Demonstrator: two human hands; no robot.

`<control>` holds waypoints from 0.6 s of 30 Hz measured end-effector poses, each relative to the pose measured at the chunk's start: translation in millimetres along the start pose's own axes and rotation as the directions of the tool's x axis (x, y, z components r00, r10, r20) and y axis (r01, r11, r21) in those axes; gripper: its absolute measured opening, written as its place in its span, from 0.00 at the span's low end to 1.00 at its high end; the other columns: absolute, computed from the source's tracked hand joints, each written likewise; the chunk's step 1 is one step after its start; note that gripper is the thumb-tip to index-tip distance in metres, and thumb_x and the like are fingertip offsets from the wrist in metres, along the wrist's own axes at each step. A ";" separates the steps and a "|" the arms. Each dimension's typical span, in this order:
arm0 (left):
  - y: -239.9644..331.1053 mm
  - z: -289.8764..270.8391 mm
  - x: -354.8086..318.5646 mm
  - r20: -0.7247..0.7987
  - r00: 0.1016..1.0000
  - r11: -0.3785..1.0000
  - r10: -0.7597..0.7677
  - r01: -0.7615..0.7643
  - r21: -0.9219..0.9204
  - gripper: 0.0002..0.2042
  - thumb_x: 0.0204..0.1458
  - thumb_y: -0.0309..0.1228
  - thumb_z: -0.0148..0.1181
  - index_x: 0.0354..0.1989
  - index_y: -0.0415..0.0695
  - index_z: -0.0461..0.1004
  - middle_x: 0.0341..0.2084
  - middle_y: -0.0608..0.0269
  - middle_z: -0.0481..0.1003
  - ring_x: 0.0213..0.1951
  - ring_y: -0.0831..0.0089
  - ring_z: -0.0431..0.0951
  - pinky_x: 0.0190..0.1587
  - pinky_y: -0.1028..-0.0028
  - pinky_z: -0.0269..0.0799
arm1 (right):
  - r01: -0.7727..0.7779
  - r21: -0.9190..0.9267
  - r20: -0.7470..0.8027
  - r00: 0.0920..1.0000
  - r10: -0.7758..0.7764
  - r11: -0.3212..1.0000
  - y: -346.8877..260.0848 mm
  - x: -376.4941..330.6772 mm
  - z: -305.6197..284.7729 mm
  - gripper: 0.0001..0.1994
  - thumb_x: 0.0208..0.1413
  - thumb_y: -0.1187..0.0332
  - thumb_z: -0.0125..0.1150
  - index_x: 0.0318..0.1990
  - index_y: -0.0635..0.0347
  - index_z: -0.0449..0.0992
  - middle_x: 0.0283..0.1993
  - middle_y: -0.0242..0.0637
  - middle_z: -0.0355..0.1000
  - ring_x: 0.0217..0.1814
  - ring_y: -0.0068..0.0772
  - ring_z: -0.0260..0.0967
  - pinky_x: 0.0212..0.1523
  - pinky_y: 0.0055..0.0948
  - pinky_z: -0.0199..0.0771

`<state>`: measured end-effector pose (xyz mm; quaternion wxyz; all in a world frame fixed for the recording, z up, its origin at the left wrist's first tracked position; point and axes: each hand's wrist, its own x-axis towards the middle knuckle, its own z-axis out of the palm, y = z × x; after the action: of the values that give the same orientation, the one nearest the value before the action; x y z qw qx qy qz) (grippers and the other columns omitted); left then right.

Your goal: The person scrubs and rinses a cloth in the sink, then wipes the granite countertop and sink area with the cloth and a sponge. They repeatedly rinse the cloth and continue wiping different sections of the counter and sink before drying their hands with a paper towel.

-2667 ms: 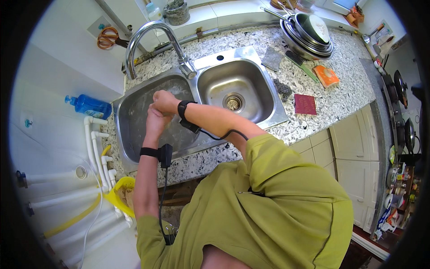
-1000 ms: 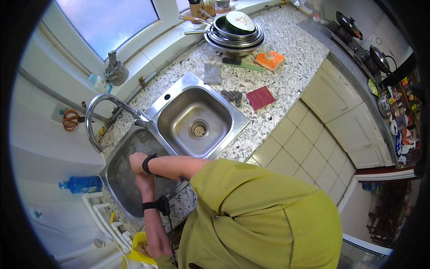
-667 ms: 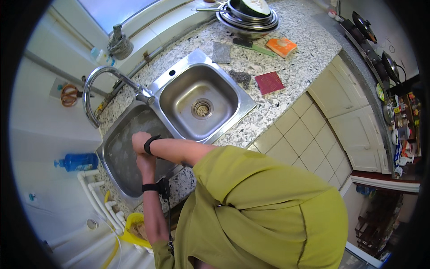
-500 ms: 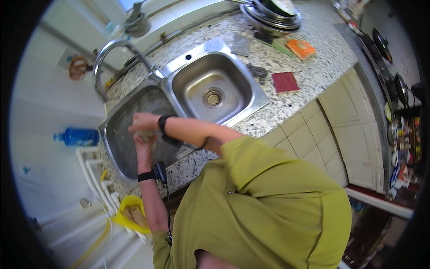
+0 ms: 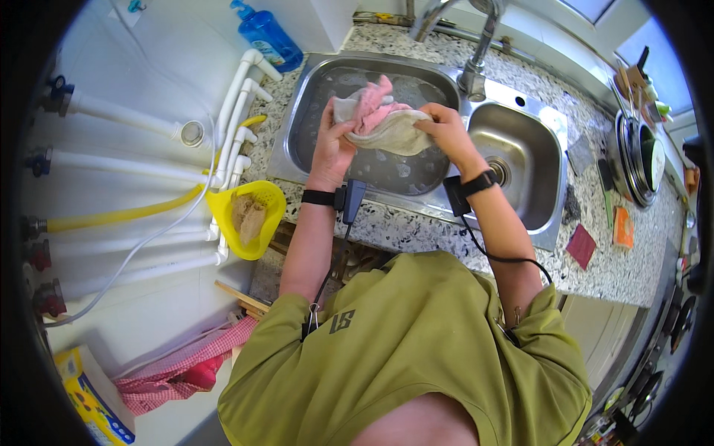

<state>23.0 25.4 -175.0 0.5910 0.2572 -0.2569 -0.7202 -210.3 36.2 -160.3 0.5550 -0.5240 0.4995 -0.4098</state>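
Above the left sink basin (image 5: 296, 145), which holds cloudy, soapy water, I hold a damp off-white dishcloth (image 5: 400, 138) stretched between both hands. A bunched pink cloth (image 5: 374, 110) lies against its upper side; whether the two are joined I cannot tell. My left hand (image 5: 332, 146) grips the left end, thumb over the fabric. At the other end, my right hand (image 5: 451, 137) pinches the edge between thumb and fingers. Both wrists carry black straps with small boxes and cables.
The tap (image 5: 474, 78) rises behind the right basin (image 5: 524, 167). A blue bottle (image 5: 269, 39) stands at back left, above white pipes. A yellow strainer (image 5: 269, 201) hangs left of the counter. At right lie a maroon pad (image 5: 581, 247), an orange sponge (image 5: 623, 228) and stacked pans (image 5: 623, 160).
My hands, earlier close together around a bunched cloth over the left basin, are now apart with the cloth spread between them. The view has swung left.
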 end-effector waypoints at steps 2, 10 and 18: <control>7.6 -7.8 3.6 -0.039 0.984 0.965 -0.176 0.165 -0.202 0.26 0.45 0.16 0.53 0.55 0.44 0.62 0.49 0.59 0.69 0.52 0.65 0.69 0.55 0.63 0.64 | -0.086 0.283 0.040 0.996 0.078 0.955 -3.5 -1.5 -2.1 0.09 0.47 0.75 0.61 0.38 0.63 0.76 0.34 0.29 0.74 0.34 0.18 0.69 0.37 0.18 0.67; 7.2 7.6 5.5 0.099 0.991 0.995 -0.088 0.083 0.053 0.18 0.48 0.18 0.55 0.50 0.38 0.66 0.46 0.61 0.71 0.49 0.65 0.71 0.54 0.65 0.65 | 0.240 0.068 0.191 0.950 -0.249 0.968 -24.0 5.0 12.3 0.14 0.52 0.68 0.61 0.45 0.63 0.74 0.47 0.34 0.71 0.50 0.23 0.65 0.51 0.23 0.63; 9.8 -13.3 24.7 -0.031 0.982 0.980 -0.187 0.189 0.062 0.16 0.55 0.26 0.52 0.52 0.38 0.65 0.48 0.53 0.71 0.49 0.61 0.72 0.54 0.63 0.67 | 0.177 0.444 -0.106 0.984 -0.144 0.878 -31.3 8.3 -2.6 0.06 0.54 0.69 0.57 0.35 0.62 0.74 0.32 0.32 0.72 0.32 0.24 0.69 0.35 0.23 0.71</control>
<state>34.8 -1.4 -179.8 0.5150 0.3083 -0.2470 -0.7608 -209.3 24.0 -130.2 0.6079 -0.4054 0.3645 -0.5773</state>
